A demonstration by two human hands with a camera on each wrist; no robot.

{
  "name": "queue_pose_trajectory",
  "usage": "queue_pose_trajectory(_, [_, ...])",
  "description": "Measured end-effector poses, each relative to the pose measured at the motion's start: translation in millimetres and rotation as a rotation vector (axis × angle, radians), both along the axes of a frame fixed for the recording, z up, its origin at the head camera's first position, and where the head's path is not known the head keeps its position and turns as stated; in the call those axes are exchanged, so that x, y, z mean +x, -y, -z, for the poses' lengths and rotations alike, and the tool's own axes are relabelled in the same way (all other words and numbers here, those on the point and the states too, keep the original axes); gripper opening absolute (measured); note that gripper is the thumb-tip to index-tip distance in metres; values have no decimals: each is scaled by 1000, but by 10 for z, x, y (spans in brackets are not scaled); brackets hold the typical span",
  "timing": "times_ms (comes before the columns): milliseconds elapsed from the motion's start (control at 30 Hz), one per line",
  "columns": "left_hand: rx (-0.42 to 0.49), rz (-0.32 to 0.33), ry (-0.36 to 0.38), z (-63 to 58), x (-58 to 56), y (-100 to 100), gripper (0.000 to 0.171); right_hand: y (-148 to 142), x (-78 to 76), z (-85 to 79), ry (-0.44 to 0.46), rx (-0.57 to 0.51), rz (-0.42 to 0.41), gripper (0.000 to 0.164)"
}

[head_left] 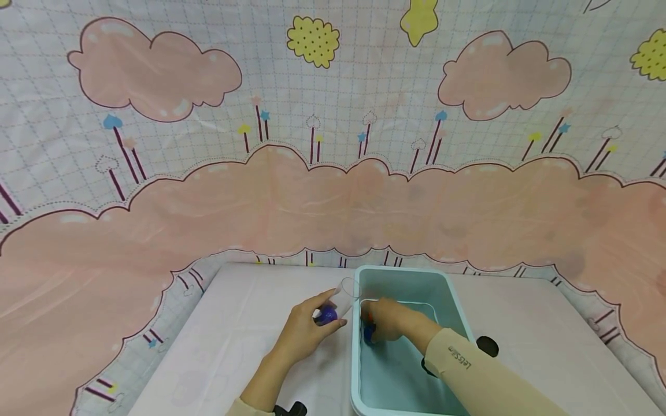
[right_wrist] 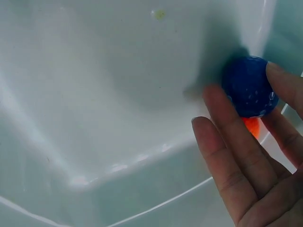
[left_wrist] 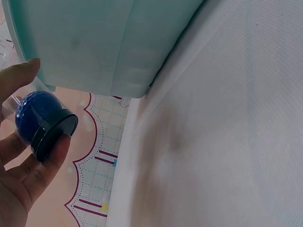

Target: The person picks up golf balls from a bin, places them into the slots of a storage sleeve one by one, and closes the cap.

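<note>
My left hand grips a clear tube just outside the bin's left wall, tilted with its mouth toward the bin. Inside the tube's lower end sits a dimpled blue ball, beside a dark end cap that my fingers press against. Down in the light-green bin, my right hand holds another blue ball between thumb and fingers, close to the side wall. Part of an orange ball shows behind that blue one, the rest hidden by ball and fingers.
The bin stands on a table with a white cover. A round black object lies right of the bin, beside my right sleeve. Behind the table hangs a cloud-patterned cloth. A small yellowish spot marks the bin floor.
</note>
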State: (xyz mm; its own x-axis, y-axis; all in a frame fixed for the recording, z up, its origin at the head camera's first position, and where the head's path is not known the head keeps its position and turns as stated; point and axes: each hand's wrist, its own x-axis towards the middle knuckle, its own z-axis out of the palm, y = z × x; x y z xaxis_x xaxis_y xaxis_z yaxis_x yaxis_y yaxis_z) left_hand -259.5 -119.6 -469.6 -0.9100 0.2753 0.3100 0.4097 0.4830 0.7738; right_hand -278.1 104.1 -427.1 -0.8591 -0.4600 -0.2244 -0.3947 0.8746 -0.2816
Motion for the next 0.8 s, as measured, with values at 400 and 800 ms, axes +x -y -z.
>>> queue_pose_trajectory(400, [-3, -12, 4, -1, -16, -17, 64, -14, -25, -9, 4, 41, -35, 26])
queue_pose_trajectory(800, [0, -6, 8, -15, -19, -23, 65, -49, -48, -101, 11, 27, -22, 33])
